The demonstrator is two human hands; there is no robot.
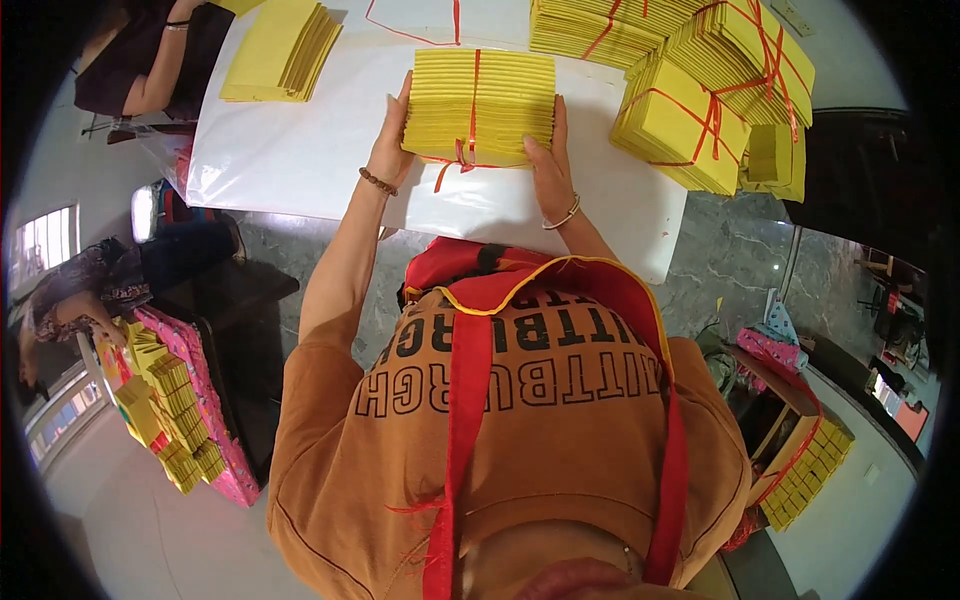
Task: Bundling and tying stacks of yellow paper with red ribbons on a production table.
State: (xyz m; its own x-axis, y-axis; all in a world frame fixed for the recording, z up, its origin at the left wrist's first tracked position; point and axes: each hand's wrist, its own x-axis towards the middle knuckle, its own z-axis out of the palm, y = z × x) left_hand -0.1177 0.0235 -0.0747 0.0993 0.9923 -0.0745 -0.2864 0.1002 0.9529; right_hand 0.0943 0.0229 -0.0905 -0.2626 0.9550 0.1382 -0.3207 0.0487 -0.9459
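Note:
A thick bundle of folded yellow paper (440, 105) is held between my two hands over the near part of the white table. Red plastic string (475, 100) runs down its middle, with a knot and loose ends at the near edge. My left hand (392, 145) presses on the bundle's left side, fingers along it. On the opposite side my right hand (550, 170) grips it, thumb on the near right corner. The fingers behind the bundle are partly hidden.
The white-covered table (290, 150) bears a loose yellow stack (280, 55) at the far left and string-tied yellow bundles (690, 120) at the right. Another red string (410, 35) lies beyond my bundle. A co-worker's arm (165, 65) is at far left; another person (80, 290) sits beside more yellow stacks.

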